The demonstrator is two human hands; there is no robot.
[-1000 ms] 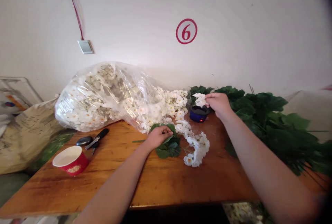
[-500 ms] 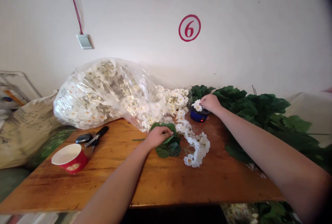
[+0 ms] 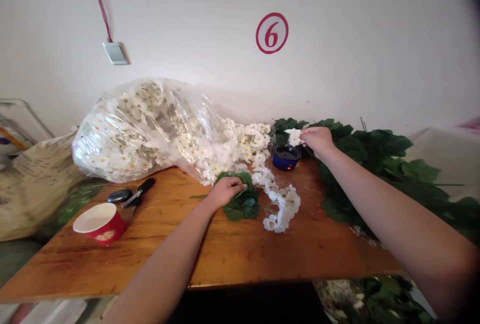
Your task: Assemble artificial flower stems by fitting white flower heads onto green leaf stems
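Right hand (image 3: 318, 143) raised the white blossom (image 3: 294, 137), its base hidden.

Red numeral 6 (image 3: 271, 34) inside red ring (image 3: 259, 33) on white wall (image 3: 367, 49). Red paper cup (image 3: 112, 229) bears gold oval label (image 3: 105, 235), its print too small to read.

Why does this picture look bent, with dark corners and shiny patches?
In the head view, the wooden table's front edge bows, probably from a wide lens; the top-right corner darkens; and the clear plastic bag shows bright glare.
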